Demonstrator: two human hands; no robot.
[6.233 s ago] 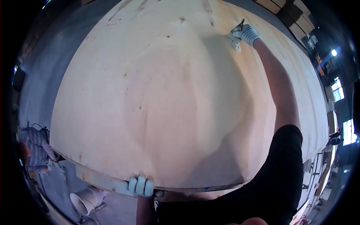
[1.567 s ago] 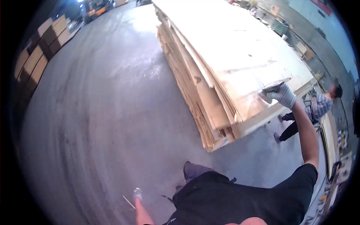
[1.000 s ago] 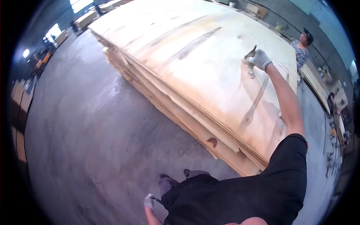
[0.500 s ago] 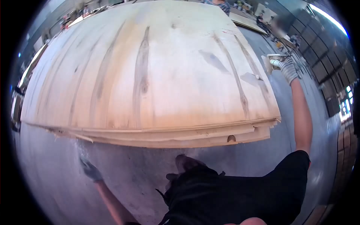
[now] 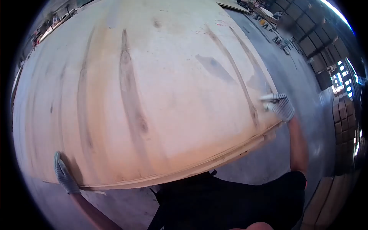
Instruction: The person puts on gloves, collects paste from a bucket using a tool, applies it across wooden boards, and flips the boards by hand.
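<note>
A large pale sheet of wood veneer (image 5: 180, 99) with dark grain streaks and knots fills the view, lying on a stack of similar sheets. My left hand (image 5: 66, 175), in a striped knit glove, rests with fingers stretched out on the sheet's surface near its front left edge. At the right front corner, my right hand (image 5: 281, 108), in a striped glove too, bends over the edge with its fingers drawn together and pointing left. Motion blur hides what lies in those fingers. Greyish patches (image 5: 216, 68) mark the sheet's upper right part.
Grey concrete floor (image 5: 291, 80) runs along the right side. Tall stacks of brown boards (image 5: 341, 119) stand at the far right. Tools and clutter (image 5: 281, 42) lie on the floor at the back right, with more materials at the back left.
My left hand has come up from beside the stack onto the sheet. My right hand, which held a pale flat tool out over the floor, has moved in to the right corner. The view has come closer.
</note>
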